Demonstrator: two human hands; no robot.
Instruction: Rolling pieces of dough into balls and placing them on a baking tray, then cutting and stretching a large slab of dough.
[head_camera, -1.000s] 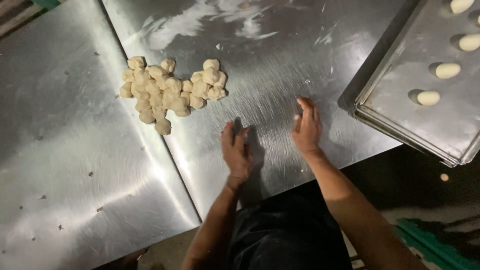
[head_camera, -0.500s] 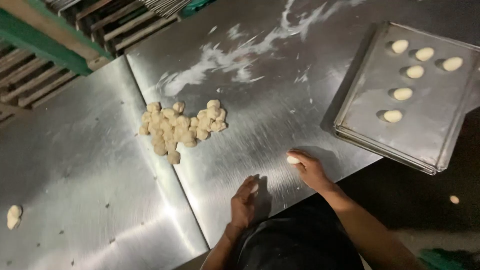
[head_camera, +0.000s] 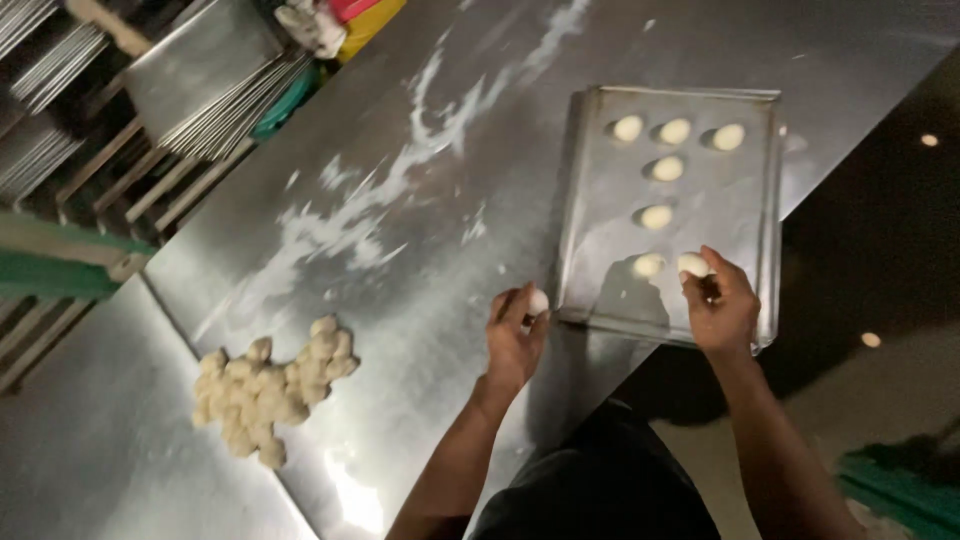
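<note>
Dough ball (head_camera: 692, 264) sits pinched in my right hand (head_camera: 722, 310) fingertips over the tray (head_camera: 762, 200), near edge, beside another at nine o'clock. A second ball (head_camera: 538, 300) is held in my closed left hand (head_camera: 513, 345) just off the tray's corner. Both look soft, light and tacky; I'd cradle them lightly. They're round, with no long axis. A dough pile (head_camera: 265, 388) lies at eight o'clock on the table (head_camera: 420, 200).

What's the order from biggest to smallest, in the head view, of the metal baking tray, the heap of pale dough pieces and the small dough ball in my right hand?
1. Rectangular metal baking tray.
2. Heap of pale dough pieces on the steel table, clearly smaller.
3. Small round dough ball held by the right hand, smallest.
</note>
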